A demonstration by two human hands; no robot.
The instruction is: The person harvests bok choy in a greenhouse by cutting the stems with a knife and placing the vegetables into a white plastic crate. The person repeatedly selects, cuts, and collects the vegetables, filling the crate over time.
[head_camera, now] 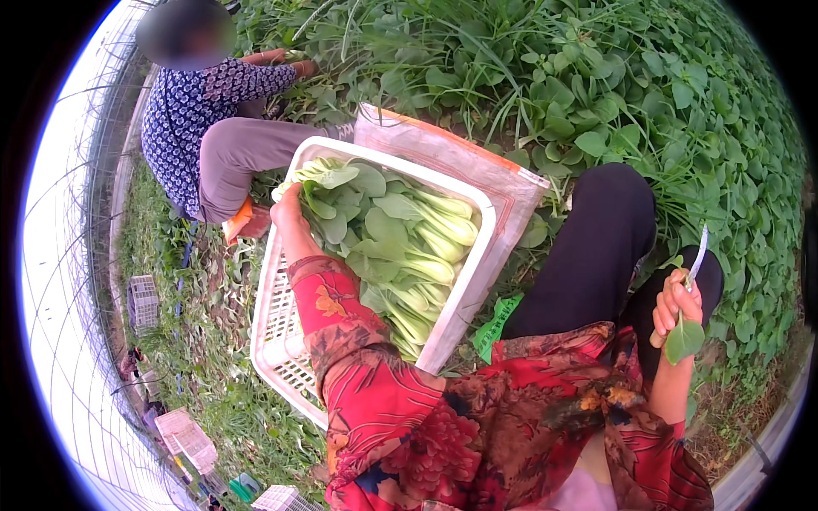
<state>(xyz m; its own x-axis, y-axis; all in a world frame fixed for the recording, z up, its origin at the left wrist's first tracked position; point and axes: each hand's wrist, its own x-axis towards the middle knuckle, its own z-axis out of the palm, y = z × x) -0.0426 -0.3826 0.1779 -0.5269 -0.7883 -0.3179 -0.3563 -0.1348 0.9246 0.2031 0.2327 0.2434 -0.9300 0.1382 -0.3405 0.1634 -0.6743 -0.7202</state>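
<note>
My left hand (289, 209) reaches across a white plastic crate (484, 220) and grips a head of bok choy (329, 175) at the crate's far left corner. Its fingers are partly hidden. Rows of bok choy (441, 243) fill the crate, many with pale stalks turned toward the right wall. Well off to the right, above my knee, my right hand (677, 306) is closed around a small knife (700, 255) with its blade pointing up. A loose green leaf (684, 342) hangs from that same hand.
Under the crate lies a woven sack (511, 185). Dense leafy plants (722, 128) grow ahead and to the right. A co-worker (185, 134) crouches at the upper left, hands among plants. More crates (144, 300) stand along the left, near the greenhouse wall (70, 211).
</note>
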